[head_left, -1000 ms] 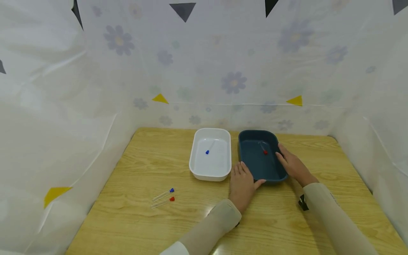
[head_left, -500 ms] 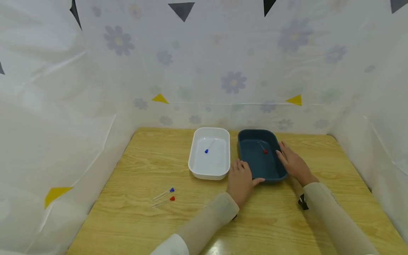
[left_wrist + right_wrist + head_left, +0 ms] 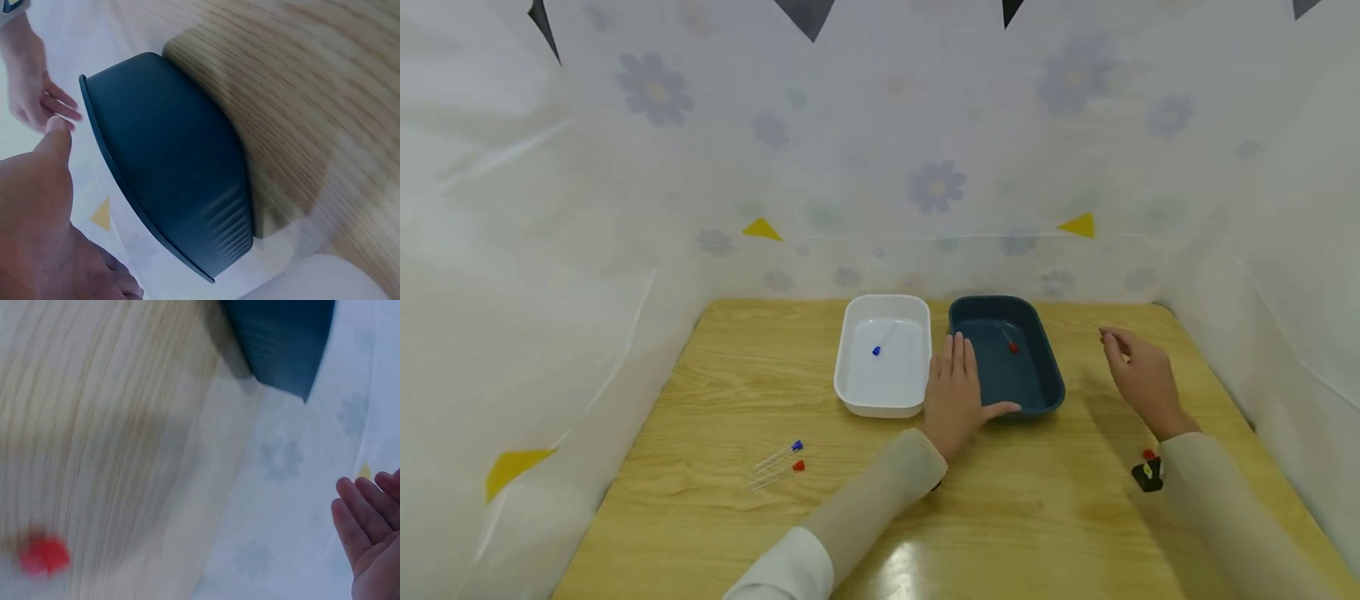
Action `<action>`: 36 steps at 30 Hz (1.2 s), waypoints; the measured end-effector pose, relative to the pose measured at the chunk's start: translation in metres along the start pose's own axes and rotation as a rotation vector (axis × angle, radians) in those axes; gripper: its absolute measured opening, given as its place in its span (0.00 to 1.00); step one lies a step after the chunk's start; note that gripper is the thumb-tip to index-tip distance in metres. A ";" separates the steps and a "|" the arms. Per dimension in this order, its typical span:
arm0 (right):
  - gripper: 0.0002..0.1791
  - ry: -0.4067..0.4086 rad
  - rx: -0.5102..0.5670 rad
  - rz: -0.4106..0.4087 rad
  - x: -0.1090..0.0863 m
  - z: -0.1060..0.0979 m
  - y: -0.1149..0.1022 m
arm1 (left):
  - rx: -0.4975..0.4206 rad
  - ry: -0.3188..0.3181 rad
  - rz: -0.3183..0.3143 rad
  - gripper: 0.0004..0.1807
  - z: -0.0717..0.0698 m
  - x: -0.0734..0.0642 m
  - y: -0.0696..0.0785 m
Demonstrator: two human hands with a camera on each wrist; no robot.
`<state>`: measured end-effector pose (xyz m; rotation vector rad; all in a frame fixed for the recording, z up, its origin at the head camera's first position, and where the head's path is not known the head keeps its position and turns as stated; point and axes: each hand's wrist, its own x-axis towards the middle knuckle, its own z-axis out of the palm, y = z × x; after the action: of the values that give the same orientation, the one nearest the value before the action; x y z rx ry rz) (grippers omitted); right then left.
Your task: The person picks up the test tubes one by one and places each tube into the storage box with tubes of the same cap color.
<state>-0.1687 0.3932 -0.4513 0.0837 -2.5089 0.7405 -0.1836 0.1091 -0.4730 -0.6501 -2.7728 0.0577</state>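
Cannot read any text, label, brand, number or sign in the head view or in either wrist view: not on the white tray (image 3: pixel 883 385), the dark blue tray (image 3: pixel 1017 382), the bench (image 3: pixel 1037 508) or the flower-printed sheet (image 3: pixel 865 108). Too small to tell on the black piece (image 3: pixel 1142 479) beside the right sleeve (image 3: pixel 1217 492).

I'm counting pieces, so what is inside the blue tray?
One red-tipped piece shows inside the blue tray. The left hand covers the near left corner, so anything there is hidden.
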 end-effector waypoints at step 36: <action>0.16 -0.546 -0.213 0.278 -0.119 -0.062 0.011 | -0.051 -0.180 -0.016 0.67 -0.007 -0.011 -0.017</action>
<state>-0.0391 0.4243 -0.4716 -0.1644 -3.1528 0.6085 -0.1797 0.0894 -0.4676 -0.6650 -2.9613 0.0448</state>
